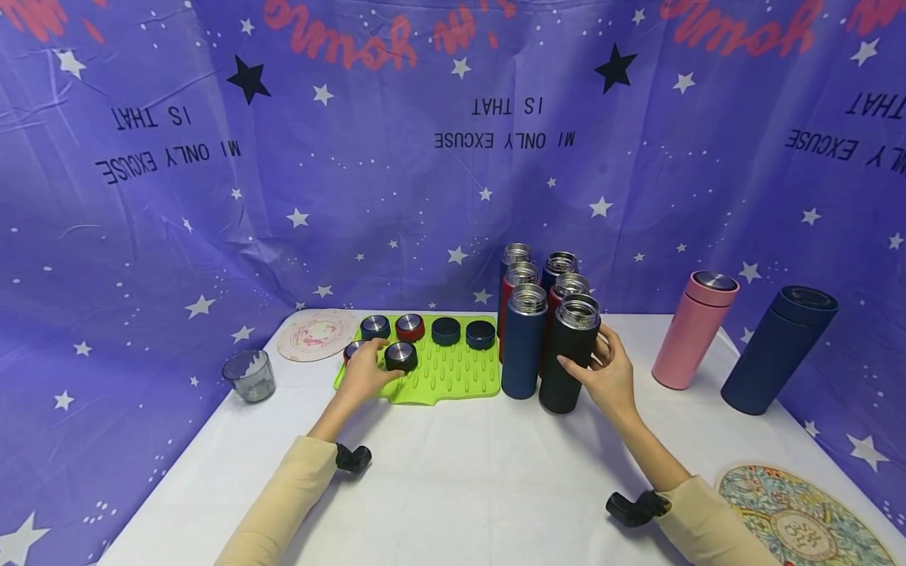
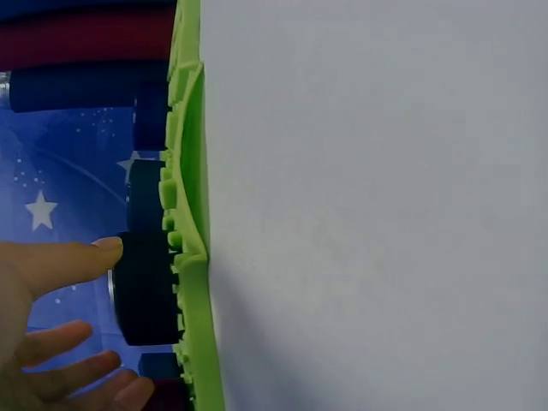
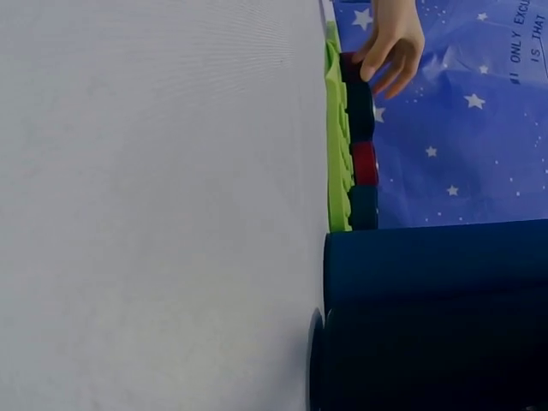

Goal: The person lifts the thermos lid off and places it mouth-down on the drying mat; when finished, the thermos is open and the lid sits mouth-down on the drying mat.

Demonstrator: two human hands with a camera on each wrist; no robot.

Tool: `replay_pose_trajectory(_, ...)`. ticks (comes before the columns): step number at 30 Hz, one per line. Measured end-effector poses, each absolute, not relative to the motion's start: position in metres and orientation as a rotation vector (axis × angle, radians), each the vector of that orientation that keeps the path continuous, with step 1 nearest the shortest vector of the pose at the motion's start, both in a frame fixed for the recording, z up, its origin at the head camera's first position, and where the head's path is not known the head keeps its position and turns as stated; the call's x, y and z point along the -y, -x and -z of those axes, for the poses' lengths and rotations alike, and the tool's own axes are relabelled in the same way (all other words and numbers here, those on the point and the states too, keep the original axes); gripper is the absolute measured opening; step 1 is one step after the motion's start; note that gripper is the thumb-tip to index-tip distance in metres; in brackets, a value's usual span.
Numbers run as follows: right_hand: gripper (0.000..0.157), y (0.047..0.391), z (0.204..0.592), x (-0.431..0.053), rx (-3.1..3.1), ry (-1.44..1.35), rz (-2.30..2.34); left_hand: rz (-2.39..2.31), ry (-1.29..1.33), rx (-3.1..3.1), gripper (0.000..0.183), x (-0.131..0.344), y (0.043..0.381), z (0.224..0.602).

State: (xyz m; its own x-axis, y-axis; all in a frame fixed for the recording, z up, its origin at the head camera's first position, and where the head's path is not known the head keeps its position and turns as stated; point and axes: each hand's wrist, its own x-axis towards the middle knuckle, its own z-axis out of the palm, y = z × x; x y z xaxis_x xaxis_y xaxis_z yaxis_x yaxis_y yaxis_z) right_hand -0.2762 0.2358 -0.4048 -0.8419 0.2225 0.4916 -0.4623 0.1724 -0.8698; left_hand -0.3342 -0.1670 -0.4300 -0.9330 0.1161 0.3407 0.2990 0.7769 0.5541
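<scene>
My left hand (image 1: 366, 371) is at a black screw lid (image 1: 401, 357) with a silver top, on the lime-green drying mat (image 1: 460, 377). In the left wrist view one fingertip meets the edge of that black lid (image 2: 145, 291), while the other fingers spread loosely below. Part of a red-rimmed lid (image 1: 353, 348) shows behind the hand. On the right side, my right hand (image 1: 610, 374) grips an upright, lidless black thermos bottle (image 1: 566, 369), thumb across its front and fingers around its side. A blue bottle (image 1: 524, 354) stands right beside it.
Behind these two, more lidless bottles, including a red one (image 1: 507, 303), stand in two rows. More lids, among them a dark blue one (image 1: 480, 335), sit on the mat. A glass cup (image 1: 251, 377) is left; capped pink (image 1: 694, 338) and navy bottles (image 1: 775, 358) stand right.
</scene>
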Motion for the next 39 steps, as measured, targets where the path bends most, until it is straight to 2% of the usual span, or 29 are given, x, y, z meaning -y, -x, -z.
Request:
replay_pose_trajectory(10,0.08,0.274,0.409,-0.234,1.943,-0.216,-1.727,0.903,0.328,2.739,0.059,0.183,0.315,0.432)
replay_pose_trajectory(20,0.081,0.268,0.403,-0.244,2.159,-0.206,-1.585,0.809,0.37,2.801,0.061,0.186,0.31,0.436)
replay_pose_trajectory(28,0.066,0.247,0.39,-0.261,2.271,-0.262,-1.464,0.749,0.397,2.847,0.06,0.186,0.308,0.441)
replay_pose_trajectory(39,0.064,0.246,0.388,-0.311,2.053,0.082,-1.327,0.699,0.381,2.886,0.057,0.185,0.309,0.442)
